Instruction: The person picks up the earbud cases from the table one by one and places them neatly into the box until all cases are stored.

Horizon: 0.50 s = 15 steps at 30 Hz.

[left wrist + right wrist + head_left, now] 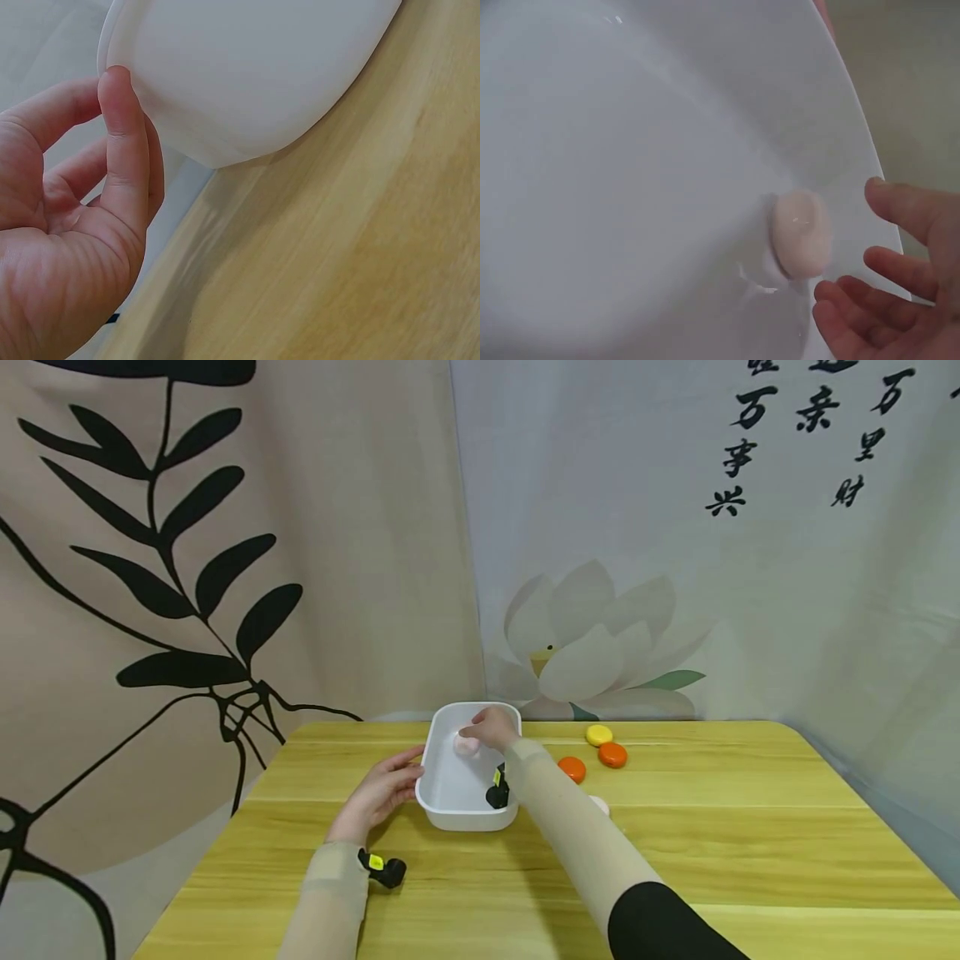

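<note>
A white rectangular tub [467,820] stands on the table, and inside it lies a smooth, pale pink, rounded disc [801,234]. My right hand [493,729] reaches into the tub near this disc. In the right wrist view, the fingers of that hand [900,277] are spread beside the disc, with a gap between them. At the tub's left side, my left hand [386,789] rests its fingertips against the rim and outer wall. In the left wrist view, the bent fingers of the left hand [82,202] touch the tub's edge [225,112].
Right of the tub, partly behind my right forearm, lie a yellow disc [599,735], an orange disc [612,755], another orange disc [572,768] and a pale disc [600,805]. The wooden table [750,827] ends at a printed curtain [390,543] behind.
</note>
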Available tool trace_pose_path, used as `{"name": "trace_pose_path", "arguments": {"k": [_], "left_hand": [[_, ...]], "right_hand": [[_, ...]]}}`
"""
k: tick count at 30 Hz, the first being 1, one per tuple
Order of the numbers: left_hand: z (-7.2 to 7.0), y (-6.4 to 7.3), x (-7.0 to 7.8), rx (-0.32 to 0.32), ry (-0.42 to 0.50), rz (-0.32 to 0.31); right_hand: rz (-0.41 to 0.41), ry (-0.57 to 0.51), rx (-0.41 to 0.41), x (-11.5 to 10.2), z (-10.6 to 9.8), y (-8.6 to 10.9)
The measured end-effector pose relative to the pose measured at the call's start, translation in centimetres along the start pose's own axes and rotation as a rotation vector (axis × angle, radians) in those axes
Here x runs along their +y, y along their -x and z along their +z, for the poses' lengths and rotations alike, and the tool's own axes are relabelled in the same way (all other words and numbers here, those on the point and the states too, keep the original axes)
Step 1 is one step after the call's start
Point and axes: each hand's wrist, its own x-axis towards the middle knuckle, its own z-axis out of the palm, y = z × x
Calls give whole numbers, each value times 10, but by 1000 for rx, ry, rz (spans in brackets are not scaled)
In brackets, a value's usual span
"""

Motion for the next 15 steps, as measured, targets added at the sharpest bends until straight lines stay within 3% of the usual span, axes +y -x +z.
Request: {"name": "trace_pose_path", "arguments": {"k": [8,15], "left_hand": [[3,-1,-2,-3,8,-10],[0,0,-2,-14,25,2]], "right_hand": [[41,-24,-12,1,-7,1],[-30,-87,-40,-3,-27,-4]]}}
